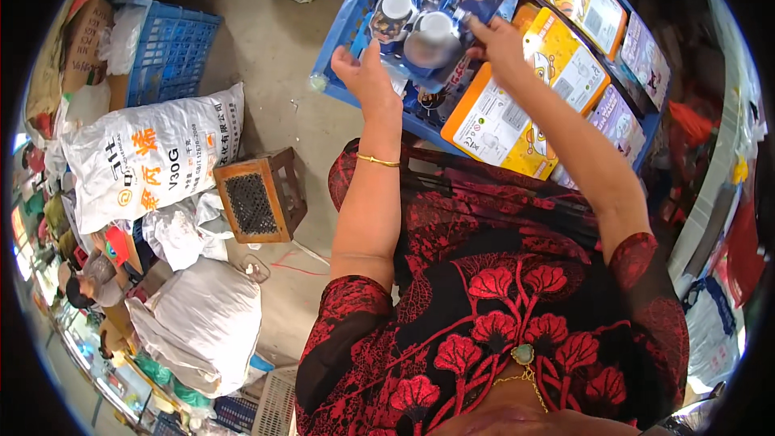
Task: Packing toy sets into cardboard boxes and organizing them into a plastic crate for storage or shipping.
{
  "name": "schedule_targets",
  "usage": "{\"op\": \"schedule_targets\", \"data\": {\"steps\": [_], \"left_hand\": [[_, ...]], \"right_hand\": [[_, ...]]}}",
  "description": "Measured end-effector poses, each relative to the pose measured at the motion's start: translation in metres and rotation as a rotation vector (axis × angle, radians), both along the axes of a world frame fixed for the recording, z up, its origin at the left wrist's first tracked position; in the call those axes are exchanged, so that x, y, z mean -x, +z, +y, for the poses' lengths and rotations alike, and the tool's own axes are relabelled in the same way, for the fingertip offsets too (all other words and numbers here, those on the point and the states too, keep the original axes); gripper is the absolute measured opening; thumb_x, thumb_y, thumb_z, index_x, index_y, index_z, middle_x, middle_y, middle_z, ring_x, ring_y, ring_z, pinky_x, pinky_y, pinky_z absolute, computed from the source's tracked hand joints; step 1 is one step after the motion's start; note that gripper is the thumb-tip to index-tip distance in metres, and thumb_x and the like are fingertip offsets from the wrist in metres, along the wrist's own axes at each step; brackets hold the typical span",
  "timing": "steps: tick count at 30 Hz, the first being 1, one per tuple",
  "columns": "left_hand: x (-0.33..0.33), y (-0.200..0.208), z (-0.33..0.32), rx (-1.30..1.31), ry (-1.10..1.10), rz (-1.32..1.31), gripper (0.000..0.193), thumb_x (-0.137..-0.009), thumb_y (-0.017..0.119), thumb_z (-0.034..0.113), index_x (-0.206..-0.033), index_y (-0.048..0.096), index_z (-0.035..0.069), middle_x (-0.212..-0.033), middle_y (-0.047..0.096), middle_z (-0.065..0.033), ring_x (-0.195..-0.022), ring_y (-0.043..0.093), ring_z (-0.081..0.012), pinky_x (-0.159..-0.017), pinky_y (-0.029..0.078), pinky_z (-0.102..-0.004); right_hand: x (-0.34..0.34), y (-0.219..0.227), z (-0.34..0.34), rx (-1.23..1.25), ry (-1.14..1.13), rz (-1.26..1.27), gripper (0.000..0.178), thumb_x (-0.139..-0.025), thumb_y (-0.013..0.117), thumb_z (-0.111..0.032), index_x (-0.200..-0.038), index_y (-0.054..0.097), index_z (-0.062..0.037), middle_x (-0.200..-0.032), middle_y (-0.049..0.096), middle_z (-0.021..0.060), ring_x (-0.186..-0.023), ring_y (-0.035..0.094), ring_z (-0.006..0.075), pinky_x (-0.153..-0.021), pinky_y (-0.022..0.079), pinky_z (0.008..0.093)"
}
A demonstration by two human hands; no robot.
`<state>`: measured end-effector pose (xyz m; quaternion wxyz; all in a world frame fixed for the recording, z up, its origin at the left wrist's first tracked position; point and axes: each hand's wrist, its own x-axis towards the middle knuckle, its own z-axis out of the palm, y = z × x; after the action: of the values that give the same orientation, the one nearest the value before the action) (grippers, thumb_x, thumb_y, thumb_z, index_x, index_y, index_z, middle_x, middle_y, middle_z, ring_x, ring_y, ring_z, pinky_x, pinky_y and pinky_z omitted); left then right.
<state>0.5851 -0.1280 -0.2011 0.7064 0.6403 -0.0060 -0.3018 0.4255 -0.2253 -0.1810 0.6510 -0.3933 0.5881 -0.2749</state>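
Note:
A blue plastic crate (343, 40) holds flat packages in front of me. In its left part lie blue printed packs with clear plastic fronts; one clear-fronted pack (432, 48) shows white round caps and is blurred by motion. My right hand (502, 47) has its thumb and fingers closed at the right edge of this pack. Beside its lower left edge is my left hand (370, 79), thumb and fingers apart, with nothing visible between them. Yellow-and-orange boxes (557, 73) and purple boxes (617, 125) fill the crate's right part.
On the left stand a small wooden stool (258, 198) with a dark woven top, a stuffed white sack (153, 153) and another blue crate (173, 52). A pale sack (202, 323) sits lower down, near heaped goods. Thin cord lies on the concrete floor (282, 97).

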Motion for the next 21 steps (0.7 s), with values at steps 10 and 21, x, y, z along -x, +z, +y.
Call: {"op": "schedule_targets", "data": {"steps": [10,21], "left_hand": [[0.016,0.012,-0.005,0.015,-0.067,-0.228,0.061,-0.081,0.063,0.01,-0.131,0.031,-0.006,-0.134,0.034,-0.0176,-0.123,0.037,-0.0269,-0.105,0.027,-0.0351],[0.028,-0.019,-0.005,-0.184,-0.527,-0.565,0.048,-0.073,0.07,0.019,-0.112,0.052,0.0,-0.111,0.053,-0.0136,-0.109,0.048,-0.0254,-0.094,0.038,-0.0347]], "right_hand": [[-0.051,-0.065,0.07,-0.499,-0.485,-0.516,0.017,-0.087,0.049,0.001,-0.104,0.046,0.0006,-0.096,0.049,0.012,-0.079,0.055,0.0229,-0.07,0.058,0.0401],[-0.024,-0.045,0.037,-0.199,-0.04,-0.33,0.032,-0.078,0.055,0.001,-0.109,0.053,-0.0019,-0.102,0.058,0.0098,-0.082,0.059,0.0188,-0.065,0.05,0.0269]]}}
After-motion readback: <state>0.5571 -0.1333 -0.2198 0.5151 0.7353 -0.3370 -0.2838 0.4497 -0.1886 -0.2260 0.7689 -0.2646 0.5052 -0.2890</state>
